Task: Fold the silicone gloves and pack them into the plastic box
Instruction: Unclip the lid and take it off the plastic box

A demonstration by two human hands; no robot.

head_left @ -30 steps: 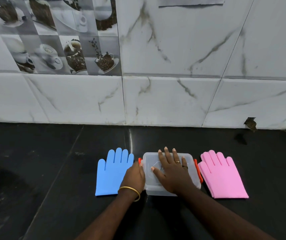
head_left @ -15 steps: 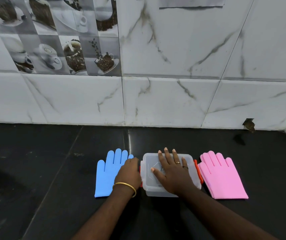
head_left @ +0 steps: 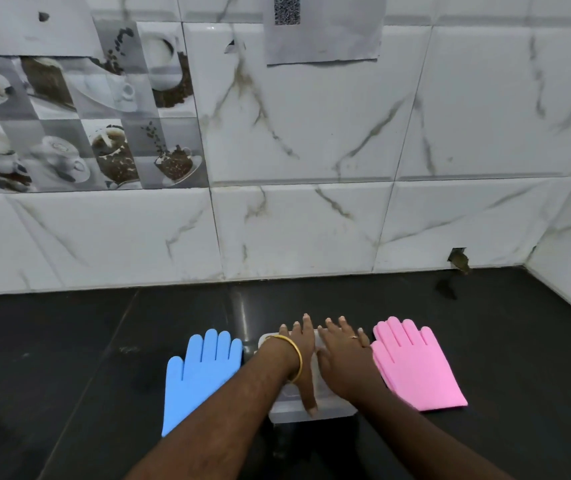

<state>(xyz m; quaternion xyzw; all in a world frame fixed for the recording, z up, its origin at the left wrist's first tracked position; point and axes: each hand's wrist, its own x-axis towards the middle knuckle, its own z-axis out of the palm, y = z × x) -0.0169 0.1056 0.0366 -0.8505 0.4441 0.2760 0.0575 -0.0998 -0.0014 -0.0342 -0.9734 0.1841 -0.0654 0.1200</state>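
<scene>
Head view: a clear plastic box (head_left: 289,412) with its lid on is seen at 6 o'clock on the black countertop (head_left: 69,358), mostly covered by two hands laid flat on top. The left hand (head_left: 299,355) is spread over the lid with straight fingers reaching toward 12 o'clock and the thumb stretched back toward 6 o'clock; nothing is gripped, only pressed or touched. The right hand (head_left: 344,358) is placed just beside it on the 3 o'clock half of the lid, fingers likewise extended and relaxed, with nothing held. A gold bangle (head_left: 296,358) is worn on the left wrist and a ring on the right hand.

A blue silicone glove (head_left: 201,375) is laid flat at 9 o'clock of the box, fingers pointing to 12 o'clock. Pink silicone gloves (head_left: 415,368) are laid at 3 o'clock, touched at their inner edge by the right hand; a layered lower edge suggests more than one is stacked there, though this cannot be confirmed.

The gloves appear to have been set out either side so that each can be reached by the nearer hand. The flat palms are judged to be steadying the box ahead of its lid being opened. Neither folding nor packing has begun. Whether any clasps are fastened cannot be told.
</scene>
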